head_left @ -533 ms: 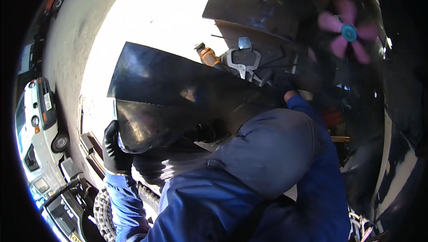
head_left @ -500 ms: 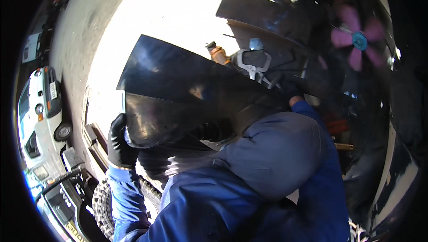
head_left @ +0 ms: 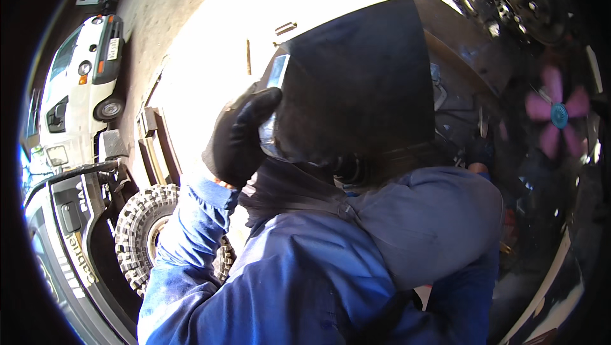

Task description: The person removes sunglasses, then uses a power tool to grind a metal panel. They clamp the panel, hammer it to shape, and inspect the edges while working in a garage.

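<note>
My left hand (head_left: 245, 132), in a black glove, is closed around the left edge of a black welding helmet (head_left: 363, 78). The helmet's curved shell fills the middle of the view, with a shiny pale strip along the gripped side. Deep in shadow on the right is my right hand (head_left: 480, 149), beyond my raised knee (head_left: 439, 218). Its fingers are too dark to make out. Beside the shell's right edge, part of a metal locking clamp (head_left: 440, 94) shows; the rest is hidden.
A pink fan with a teal hub (head_left: 559, 116) stands at the right. Dark mechanical parts (head_left: 534, 1) lie at the far right. To the left are a knobbly tyre (head_left: 137, 237), metal channels (head_left: 156, 148), a dark vehicle (head_left: 70, 243) and a white van (head_left: 79, 84).
The helmet has risen and turned more upright, with my left hand moving up and right. It now covers most of the clamp and the orange-brown tool. The whole view has shifted.
</note>
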Tool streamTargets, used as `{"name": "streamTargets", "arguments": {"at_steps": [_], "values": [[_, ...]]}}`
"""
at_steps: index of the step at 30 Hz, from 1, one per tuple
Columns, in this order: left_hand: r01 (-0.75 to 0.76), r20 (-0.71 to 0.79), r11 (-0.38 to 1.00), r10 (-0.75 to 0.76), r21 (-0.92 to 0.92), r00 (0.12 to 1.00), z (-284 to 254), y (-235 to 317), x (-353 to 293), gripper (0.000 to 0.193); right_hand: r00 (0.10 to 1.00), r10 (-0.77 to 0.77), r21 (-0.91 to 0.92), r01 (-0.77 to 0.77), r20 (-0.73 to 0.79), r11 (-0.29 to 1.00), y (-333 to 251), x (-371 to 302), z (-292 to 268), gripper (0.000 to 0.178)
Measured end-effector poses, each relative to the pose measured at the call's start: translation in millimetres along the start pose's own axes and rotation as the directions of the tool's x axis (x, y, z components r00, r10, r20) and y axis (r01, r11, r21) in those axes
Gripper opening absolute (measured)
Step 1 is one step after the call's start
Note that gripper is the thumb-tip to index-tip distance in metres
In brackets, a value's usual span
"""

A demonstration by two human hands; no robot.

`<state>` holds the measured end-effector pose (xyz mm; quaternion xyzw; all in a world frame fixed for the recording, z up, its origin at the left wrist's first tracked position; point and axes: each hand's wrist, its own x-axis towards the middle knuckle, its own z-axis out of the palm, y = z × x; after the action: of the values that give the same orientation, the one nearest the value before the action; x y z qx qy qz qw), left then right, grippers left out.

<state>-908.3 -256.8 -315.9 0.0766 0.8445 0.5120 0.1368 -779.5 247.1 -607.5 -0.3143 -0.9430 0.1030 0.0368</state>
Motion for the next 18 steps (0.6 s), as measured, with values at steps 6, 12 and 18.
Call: {"name": "streamTargets", "arguments": {"at_steps": [6,12,18], "values": [[0.016,-0.028,0.825,-0.038,-0.565,0.999,-17.6,-8.6,-17.0,0.033,0.988,0.0,0.684,0.105,-0.152,0.722,29.6,0.8,-100.1,0.033],[-0.23,-0.257,0.966,0.252,0.114,0.933,-52.6,-4.0,-42.2,0.042,0.484,-0.868,-0.148,0.872,0.113,0.467,49.1,-28.1,-61.9,0.03],[-0.039,-0.34,0.808,-0.203,-0.588,0.918,-70.4,32.3,-65.4,0.045,0.625,-0.395,0.061,0.485,0.674,0.872,15.9,-50.1,44.0,0.033]]}}
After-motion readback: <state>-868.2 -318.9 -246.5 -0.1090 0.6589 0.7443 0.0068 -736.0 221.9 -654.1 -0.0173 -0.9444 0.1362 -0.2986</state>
